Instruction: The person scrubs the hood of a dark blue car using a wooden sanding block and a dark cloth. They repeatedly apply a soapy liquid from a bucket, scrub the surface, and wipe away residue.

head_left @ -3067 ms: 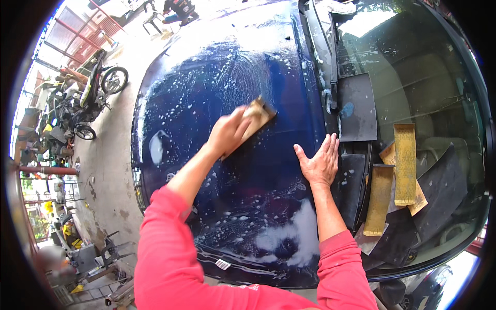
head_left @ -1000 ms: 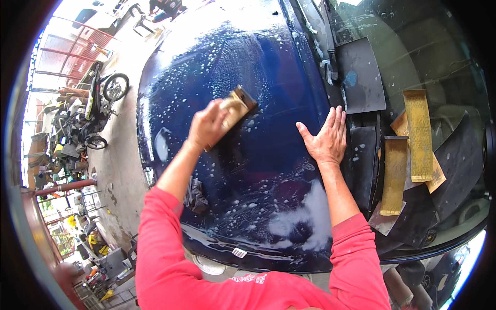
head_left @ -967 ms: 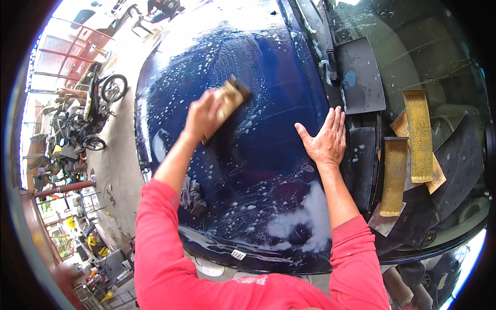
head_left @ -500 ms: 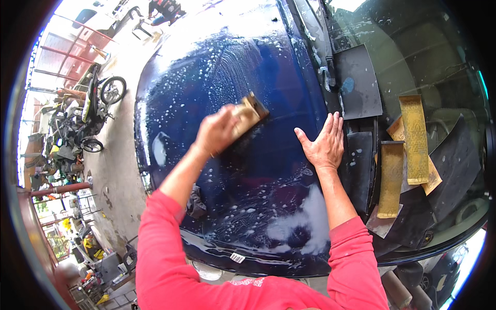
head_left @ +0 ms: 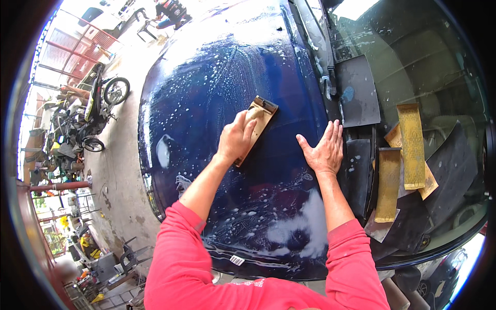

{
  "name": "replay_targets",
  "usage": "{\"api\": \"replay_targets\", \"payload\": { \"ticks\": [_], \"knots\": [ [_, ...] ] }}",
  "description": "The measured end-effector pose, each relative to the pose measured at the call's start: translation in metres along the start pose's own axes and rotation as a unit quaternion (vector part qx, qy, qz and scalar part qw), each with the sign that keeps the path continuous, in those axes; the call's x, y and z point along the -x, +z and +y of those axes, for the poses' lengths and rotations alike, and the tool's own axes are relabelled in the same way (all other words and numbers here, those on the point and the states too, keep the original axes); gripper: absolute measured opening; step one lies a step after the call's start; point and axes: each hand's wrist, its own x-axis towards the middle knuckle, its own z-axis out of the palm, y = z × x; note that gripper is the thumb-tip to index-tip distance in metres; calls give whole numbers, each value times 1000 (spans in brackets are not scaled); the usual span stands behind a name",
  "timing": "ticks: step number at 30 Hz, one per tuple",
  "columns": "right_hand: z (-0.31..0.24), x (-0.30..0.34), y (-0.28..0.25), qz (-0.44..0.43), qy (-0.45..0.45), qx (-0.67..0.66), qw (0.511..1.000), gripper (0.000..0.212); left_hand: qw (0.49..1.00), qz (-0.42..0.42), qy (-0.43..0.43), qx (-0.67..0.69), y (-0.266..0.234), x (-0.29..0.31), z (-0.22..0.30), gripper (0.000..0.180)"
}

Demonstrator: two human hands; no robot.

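Note:
My left hand [head_left: 235, 137] is closed around a long tan hand sanding block [head_left: 262, 123], which lies at a slant on the wet dark blue car hood [head_left: 289, 173]. The block's underside is hidden against the paint. My right hand [head_left: 324, 150] rests flat near the hood's windshield-side edge, fingers stretched out and thumb apart, holding nothing. Soapy bubbles and streaks cover much of the hood. White foam [head_left: 305, 227] is spread over its near part.
Dark sheets of sandpaper [head_left: 357, 93] and yellowish sandpaper strips [head_left: 411, 147] lie over the windshield [head_left: 392, 46] at right. A wiper arm [head_left: 329, 57] runs along its base. Motorcycles [head_left: 95, 103] stand on the concrete floor at left. Another person [head_left: 171, 11] is at the far left.
My left hand has moved the sanding block a short way to the right and slightly nearer. My right hand stays almost in place on the hood.

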Motion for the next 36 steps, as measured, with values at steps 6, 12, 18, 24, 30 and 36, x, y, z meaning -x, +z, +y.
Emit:
{"api": "replay_targets", "payload": {
  "ticks": [6, 12, 18, 24, 30, 36],
  "knots": [
    [7, 1, 9, 5, -6, -12, 1000, 125, 979, 123, -8, -160, -30, -210, -30, 60],
    [9, 1, 13, 22, -16, 17, 999, 114, 940, 161, 163, -252, 47, -133, 11, 42],
    [14, -4, 19, 22, -10, -7, 1000, 108, 983, -12, -31, 179, 28, 78, 96, 69],
    [15, -3, 21, 11, -5, 13, 1000, 111, 910, 181, -214, -306, -69, 252, -44, 80],
    [12, -2, 20, 27, -15, 17, 999, 115, 870, 314, -272, -266, -57, 182, -147, 56],
    [13, 1, 14, -4, -6, 35, 999, 116, 951, 199, -25, -234, -15, -52, -15, 24]
  ]
}}
